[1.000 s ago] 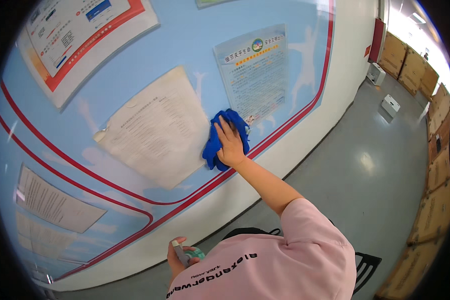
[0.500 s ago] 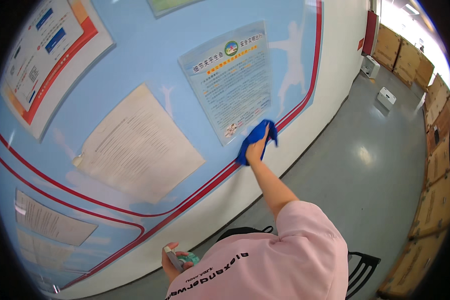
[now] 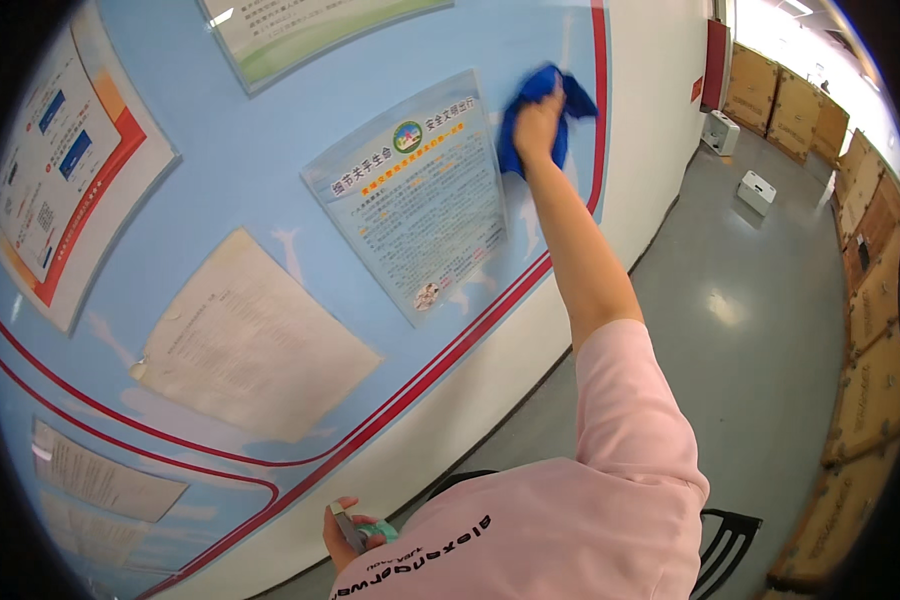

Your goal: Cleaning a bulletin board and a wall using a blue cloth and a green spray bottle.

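At the far left of the frame a red-bordered poster (image 3: 65, 185) hangs on the light blue notice board (image 3: 240, 170), with a plain white paper sheet (image 3: 255, 345) below and to its right. At the lower middle, the left hand (image 3: 345, 530) is clenched around a small spray bottle (image 3: 365, 530) with a pale green body, held low against the pink shirt (image 3: 570, 510); only its top shows. Red stripes (image 3: 450, 355) curve across the board's lower part. In the centre hangs a blue laminated notice (image 3: 420, 200). Just to its upper right, at the top middle of the frame, the right hand (image 3: 538, 125) presses a crumpled blue cloth (image 3: 540, 95) flat against the board, fingers bunched into the fabric, arm stretched upward. At the right, grey floor (image 3: 760, 330) runs past stacked cardboard boxes (image 3: 870, 300) along the edge.
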A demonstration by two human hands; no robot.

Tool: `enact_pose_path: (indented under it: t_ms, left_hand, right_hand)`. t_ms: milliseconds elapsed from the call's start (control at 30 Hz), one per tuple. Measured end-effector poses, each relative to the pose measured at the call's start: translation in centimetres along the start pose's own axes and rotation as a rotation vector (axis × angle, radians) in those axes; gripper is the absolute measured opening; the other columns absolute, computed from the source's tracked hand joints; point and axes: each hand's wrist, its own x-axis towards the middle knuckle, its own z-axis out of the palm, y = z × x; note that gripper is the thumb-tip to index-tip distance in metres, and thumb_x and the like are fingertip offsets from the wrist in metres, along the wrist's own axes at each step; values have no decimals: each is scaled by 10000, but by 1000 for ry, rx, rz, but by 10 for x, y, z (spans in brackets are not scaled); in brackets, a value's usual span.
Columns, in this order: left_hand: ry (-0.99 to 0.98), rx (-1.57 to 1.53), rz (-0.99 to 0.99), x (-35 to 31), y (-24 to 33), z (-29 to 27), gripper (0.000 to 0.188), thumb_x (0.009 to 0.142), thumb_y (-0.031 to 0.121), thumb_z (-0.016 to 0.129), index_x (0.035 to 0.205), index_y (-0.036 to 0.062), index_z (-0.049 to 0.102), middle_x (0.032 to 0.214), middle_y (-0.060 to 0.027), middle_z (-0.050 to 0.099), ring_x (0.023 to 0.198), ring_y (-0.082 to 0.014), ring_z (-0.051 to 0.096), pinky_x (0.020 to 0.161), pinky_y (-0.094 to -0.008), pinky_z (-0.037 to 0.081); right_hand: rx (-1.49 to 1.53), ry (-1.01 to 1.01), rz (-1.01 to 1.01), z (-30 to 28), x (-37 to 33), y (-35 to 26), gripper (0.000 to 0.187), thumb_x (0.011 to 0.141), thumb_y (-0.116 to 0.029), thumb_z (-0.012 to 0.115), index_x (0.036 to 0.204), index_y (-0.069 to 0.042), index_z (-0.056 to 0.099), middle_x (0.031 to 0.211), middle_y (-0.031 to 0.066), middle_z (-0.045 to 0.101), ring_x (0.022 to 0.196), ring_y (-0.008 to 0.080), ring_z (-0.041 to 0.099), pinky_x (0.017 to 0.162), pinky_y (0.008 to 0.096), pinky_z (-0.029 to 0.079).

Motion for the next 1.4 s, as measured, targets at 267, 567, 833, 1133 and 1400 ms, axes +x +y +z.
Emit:
enact_pose_path:
  t_ms: [267, 567, 833, 1133, 1400]
  left_hand:
    - [-180, 31, 86, 25, -11, 24, 721, 613, 205, 882, 1201, 76, 485, 885, -52, 588, 779, -159, 614, 595, -244, 502]
    - [-500, -47, 247, 64, -21, 62, 834, 598, 417, 892, 1224, 54, 477, 1182, -94, 482, 852, -206, 635, 672, -323, 518]
    - [-815, -78, 387, 108, 0, 138, 839, 603, 503, 868, 1200, 52, 488, 1154, -103, 523, 855, -208, 644, 674, -340, 508]
    - [-811, -211, 444, 165, 12, 230, 877, 542, 450, 911, 1209, 57, 499, 1177, -100, 488, 822, -230, 629, 670, -346, 523]
    - [-966, -224, 502, 187, 58, 302, 770, 601, 298, 908, 1212, 60, 506, 1170, -89, 480, 850, -207, 625, 701, -333, 521]
  right_hand:
    - [-34, -326, -433, 14, 34, -134, 657, 827, -94, 508, 1451, -55, 307, 1537, 139, 228, 1408, 412, 178, 1151, 479, 172]
    - [-256, -357, -388, 9, 22, -146, 678, 850, -62, 461, 1483, -80, 218, 1550, 127, 167, 1417, 388, 157, 1168, 475, 149]
    - [-177, -450, -393, -7, 29, -139, 675, 829, -58, 475, 1473, -107, 279, 1551, 110, 198, 1422, 378, 162, 1166, 480, 125]
    - [-166, -344, -601, -6, 72, -92, 527, 922, -292, 453, 1381, -35, 426, 1498, 166, 294, 1365, 399, 262, 1138, 443, 195]
    - [68, -281, -277, -33, 145, -15, 526, 920, -262, 495, 1378, -23, 400, 1453, 163, 362, 1295, 352, 380, 1086, 346, 294]
